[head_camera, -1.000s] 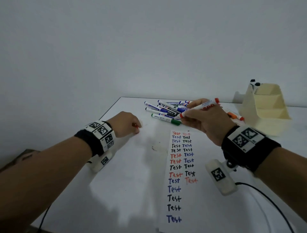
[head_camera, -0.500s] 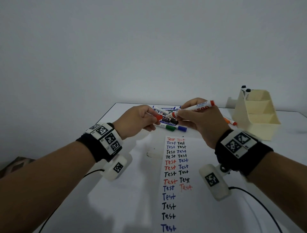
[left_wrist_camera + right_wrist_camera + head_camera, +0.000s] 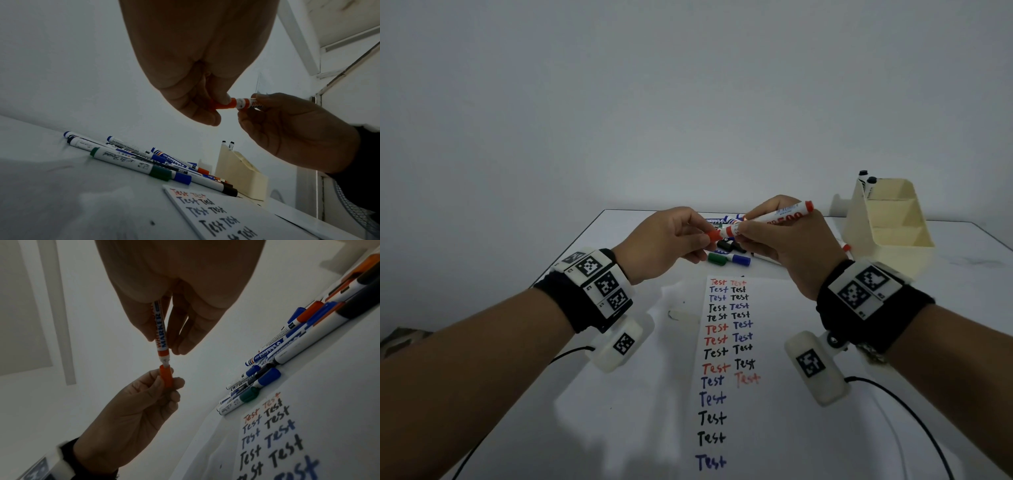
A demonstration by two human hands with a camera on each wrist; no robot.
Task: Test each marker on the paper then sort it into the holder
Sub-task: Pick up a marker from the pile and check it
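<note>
My right hand (image 3: 748, 230) grips the white barrel of an orange marker (image 3: 779, 216) above the table, tail pointing up and right. My left hand (image 3: 703, 240) pinches its orange cap (image 3: 711, 235) at the tip end. In the right wrist view the cap (image 3: 166, 376) sits over the tip with a short white neck showing below the barrel (image 3: 161, 327). The paper (image 3: 770, 411) with rows of "Test" lies under my hands. The cream holder (image 3: 890, 236) stands at the back right with two black markers (image 3: 868, 180) in its rear compartment.
A pile of several markers (image 3: 729, 258), with blue, green, black and orange caps, lies just beyond the paper's far edge. Black cables (image 3: 914, 421) trail from both wrist units across the white table (image 3: 619, 428). A wall rises behind the table.
My left hand lifted off the table with the orange cap and came to the marker's tip. My right hand moved slightly toward it, still holding the barrel.
</note>
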